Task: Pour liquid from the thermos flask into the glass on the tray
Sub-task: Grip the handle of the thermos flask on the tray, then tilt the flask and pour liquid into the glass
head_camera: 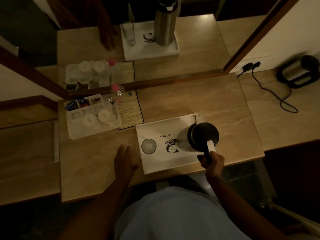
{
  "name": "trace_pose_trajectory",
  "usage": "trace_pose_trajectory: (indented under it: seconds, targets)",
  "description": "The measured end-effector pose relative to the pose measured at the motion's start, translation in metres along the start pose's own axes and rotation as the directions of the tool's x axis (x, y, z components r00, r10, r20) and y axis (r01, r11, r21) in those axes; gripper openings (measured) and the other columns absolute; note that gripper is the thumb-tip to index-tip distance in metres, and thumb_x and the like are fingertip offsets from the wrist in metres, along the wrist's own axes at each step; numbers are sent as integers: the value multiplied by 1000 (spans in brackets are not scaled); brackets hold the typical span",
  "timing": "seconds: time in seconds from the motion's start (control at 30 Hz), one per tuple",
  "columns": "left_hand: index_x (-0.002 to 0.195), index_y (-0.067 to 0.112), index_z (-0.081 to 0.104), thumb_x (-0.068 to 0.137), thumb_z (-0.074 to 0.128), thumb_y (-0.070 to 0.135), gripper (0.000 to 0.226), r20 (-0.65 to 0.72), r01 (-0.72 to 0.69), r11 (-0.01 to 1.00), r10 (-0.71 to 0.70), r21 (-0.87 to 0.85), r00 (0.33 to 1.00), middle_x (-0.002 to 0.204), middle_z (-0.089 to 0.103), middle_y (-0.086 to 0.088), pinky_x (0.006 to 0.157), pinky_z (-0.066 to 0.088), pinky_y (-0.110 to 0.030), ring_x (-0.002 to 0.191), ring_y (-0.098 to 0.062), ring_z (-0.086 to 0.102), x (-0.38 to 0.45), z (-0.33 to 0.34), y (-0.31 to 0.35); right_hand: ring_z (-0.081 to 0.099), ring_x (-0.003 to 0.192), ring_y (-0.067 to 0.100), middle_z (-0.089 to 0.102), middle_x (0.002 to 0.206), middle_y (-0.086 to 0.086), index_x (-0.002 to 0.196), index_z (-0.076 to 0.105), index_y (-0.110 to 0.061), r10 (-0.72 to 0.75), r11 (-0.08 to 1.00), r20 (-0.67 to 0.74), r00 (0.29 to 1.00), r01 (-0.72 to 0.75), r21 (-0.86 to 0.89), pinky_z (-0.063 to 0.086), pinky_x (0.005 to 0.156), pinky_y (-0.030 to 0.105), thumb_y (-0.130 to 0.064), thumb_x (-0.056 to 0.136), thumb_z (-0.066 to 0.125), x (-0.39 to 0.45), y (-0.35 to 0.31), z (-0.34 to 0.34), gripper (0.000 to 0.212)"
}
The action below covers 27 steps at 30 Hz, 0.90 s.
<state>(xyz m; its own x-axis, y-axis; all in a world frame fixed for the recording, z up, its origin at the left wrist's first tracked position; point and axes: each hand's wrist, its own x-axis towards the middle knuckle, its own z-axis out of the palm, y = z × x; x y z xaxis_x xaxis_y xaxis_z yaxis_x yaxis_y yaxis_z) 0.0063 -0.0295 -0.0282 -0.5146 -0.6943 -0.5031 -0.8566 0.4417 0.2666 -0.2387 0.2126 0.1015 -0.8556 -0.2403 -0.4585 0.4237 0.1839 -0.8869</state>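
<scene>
The right hand [211, 159] was curled tight around the handle of the thermos flask [204, 135], standing at the tray's [155, 165] three o'clock side. The glass [149, 146] sat at nine o'clock. The left hand [125, 159] lay spread flat on the tabletop [173, 101], apart from the tray. In the dim light the glass's rim was probably hard to judge, so a hasty tilt could spill or knock it over.

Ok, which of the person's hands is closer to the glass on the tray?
Left. The left hand lies flat on the counter just off the tray's left edge, beside the glass. The right hand grips the thermos flask handle across the tray.
</scene>
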Motion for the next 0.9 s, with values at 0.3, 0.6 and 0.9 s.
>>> trace_pose_trajectory:
  seconds: [0.3, 0.6, 0.9]
  targets:
    - [158, 15, 27, 68, 92, 35, 113, -15, 22, 999, -23, -34, 1000, 168, 15, -17, 121, 30, -53, 155, -36, 15, -2, -2, 3, 35, 34, 8, 42, 37, -1, 46, 48, 1, -58, 953, 242, 968, 126, -276, 29, 39, 13, -10, 95, 56, 15, -44, -20, 51]
    - [160, 18, 21, 73, 89, 34, 111, -18, 35, 995, -36, -90, 999, 170, 10, -14, 123, 25, -52, 156, -32, 9, -8, -8, 3, 39, 39, 13, 46, 39, -2, 42, 54, -11, 40, 818, 683, 730, 368, -441, 30, 46, 27, -48, 82, 53, 28, -98, 0, 54]
    - [160, 21, 19, 78, 85, 35, 106, -35, 50, 992, -55, -115, 998, 171, 5, -10, 124, 22, -50, 157, -30, 6, -13, -11, 5, 44, 39, 5, 51, 41, -2, 48, 61, -25, 140, 671, 796, 589, 535, -514, 36, 47, 22, -57, 80, 52, 29, -115, 40, 46]
